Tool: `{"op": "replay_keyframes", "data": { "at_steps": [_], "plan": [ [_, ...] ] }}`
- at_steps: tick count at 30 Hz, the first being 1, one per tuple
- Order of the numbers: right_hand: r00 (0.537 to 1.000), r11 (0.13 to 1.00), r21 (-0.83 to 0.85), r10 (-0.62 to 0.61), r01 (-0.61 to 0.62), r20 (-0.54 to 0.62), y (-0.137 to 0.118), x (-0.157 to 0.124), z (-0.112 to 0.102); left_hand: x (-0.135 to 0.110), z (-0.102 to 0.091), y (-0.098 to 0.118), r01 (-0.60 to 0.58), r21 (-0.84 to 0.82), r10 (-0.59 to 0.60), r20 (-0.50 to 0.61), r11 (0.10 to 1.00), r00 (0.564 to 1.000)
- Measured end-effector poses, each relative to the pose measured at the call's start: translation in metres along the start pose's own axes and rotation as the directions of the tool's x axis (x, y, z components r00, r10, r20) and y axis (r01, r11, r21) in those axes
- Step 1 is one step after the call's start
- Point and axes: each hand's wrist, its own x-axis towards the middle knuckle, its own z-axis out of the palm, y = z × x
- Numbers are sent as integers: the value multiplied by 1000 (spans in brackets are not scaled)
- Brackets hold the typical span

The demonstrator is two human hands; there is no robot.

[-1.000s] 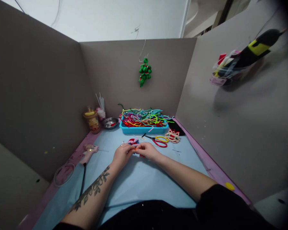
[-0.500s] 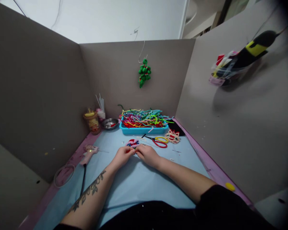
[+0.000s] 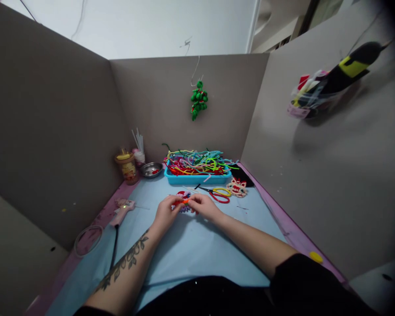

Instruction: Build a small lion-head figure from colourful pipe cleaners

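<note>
I see the left hand [image 3: 164, 213] and right hand [image 3: 204, 207] both pinching a small red craft piece [image 3: 183, 200] between fingertips, over the blue mat [image 3: 191, 250]; scissors [image 3: 217, 193] lie just beyond.

Not 1 word, number or brand could be read anywhere. The jar [image 3: 128, 170] at the bench's back left corner carried a printed wrap, too blurred to make out. The packets [image 3: 307, 98] hung on the right wall showed a pink label strip, equally illegible. The pipe-cleaner piece [image 3: 183, 202] pinched between the left hand [image 3: 165, 213] and right hand [image 3: 204, 207] was too small to show any mark.
</note>
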Motion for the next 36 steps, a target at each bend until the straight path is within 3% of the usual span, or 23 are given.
{"op": "replay_keyframes", "data": {
  "at_steps": [3, 8, 17, 21, 23, 26, 29, 33, 36],
  "plan": [
    [999, 995, 91, 41, -42, 23, -1, 0, 0, -2, -2, 3, -95, 77, 94, 9, 993, 996],
    [994, 987, 125, 102, -105, 37, -2, -1, 0, -3, -4, 8, -154, 145, 150, 32, 977, 988],
    [997, 998, -35, 61, -60, 39, -2, -1, 1, -2, -2, 8, -194, 229, 180, 80, 954, 980],
    [1000, 986, -164, -22, 24, 15, 3, -1, 2, -3, -2, 10, -167, 253, 140, 120, 953, 983],
    [990, 950, -280, -140, 135, 1, 5, -2, 1, -3, -2, 10, -142, 247, 106, 153, 958, 982],
    [914, 808, -442, -398, 391, 81, 9, -5, -1, -2, -3, 11, -84, 215, 40, 204, 973, 978],
    [859, 728, -472, -488, 498, 154, 13, -7, -3, -1, -3, 10, -46, 153, 10, 226, 987, 974],
    [909, 816, -427, -414, 390, 38, 14, -3, -4, 1, -3, 5, -21, 92, 6, 164, 996, 986],
    [977, 956, -226, -203, 185, -60, 12, 2, -4, 0, -4, -1, -24, 115, 14, 89, 993, 996]
  ]
}}
